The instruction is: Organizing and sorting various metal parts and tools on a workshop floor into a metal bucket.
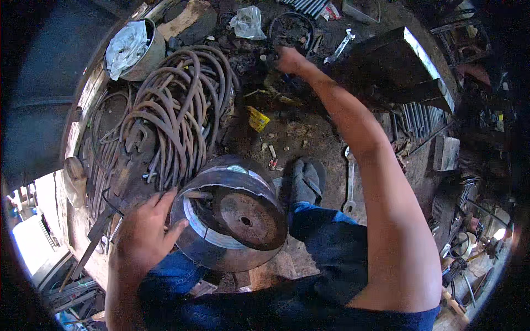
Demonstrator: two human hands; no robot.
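Against the near left side of a round metal drum [187, 243], my left hand [144, 229] rests with thumb and fingers apart, touching its rim. The drum is tilted in front of my legs. Inside it lie a worn grinding-type disc [247, 222] with a centre hole and a short rod-like piece [197, 195]. My right arm is stretched far forward. At its end my right hand [290, 59] is low over the dark, cluttered ground, beside a black cable loop [306, 22]. Shadow hides its fingers, so I cannot tell whether anything is in them.
Thick coiled cable [176, 105] fills the left, below a metal pot [146, 63] with plastic in it. Wrenches [350, 176] lie on the right, near a large dark metal box [397, 66]. A yellow scrap [257, 118] and my shoe [307, 182] are in the middle.
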